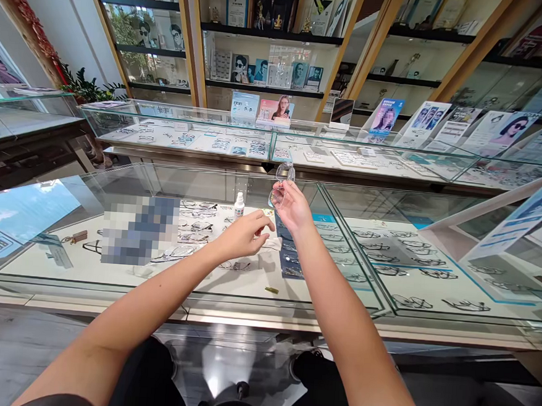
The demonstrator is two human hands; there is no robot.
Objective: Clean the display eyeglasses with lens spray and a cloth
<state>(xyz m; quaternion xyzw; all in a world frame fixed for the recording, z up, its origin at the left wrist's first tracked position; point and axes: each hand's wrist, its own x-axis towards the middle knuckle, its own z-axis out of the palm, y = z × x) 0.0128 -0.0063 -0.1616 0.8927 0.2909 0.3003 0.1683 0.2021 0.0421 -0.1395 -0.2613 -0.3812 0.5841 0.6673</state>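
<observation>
My right hand (293, 209) is raised over the glass counter, its fingers pinching a pair of thin-rimmed eyeglasses (282, 173). The glasses are tilted up, with one lens above the fingers and the other beside them. Lower and to the left, my left hand (243, 233) has its fingers curled at a white cloth (274, 243), which shows just past the fingertips. Behind that hand a small white bottle (239, 205) stands upright on the counter. Nearer to me lies a small gold-green strip (271, 290).
Rows of eyeglass frames (197, 227) lie in the glass display counter (227, 300). A dark blue tray (290, 254) of glasses is below my right wrist. At the right stands a slanted sign (521, 214). Another showcase (188, 120) and shelves (271, 33) are behind.
</observation>
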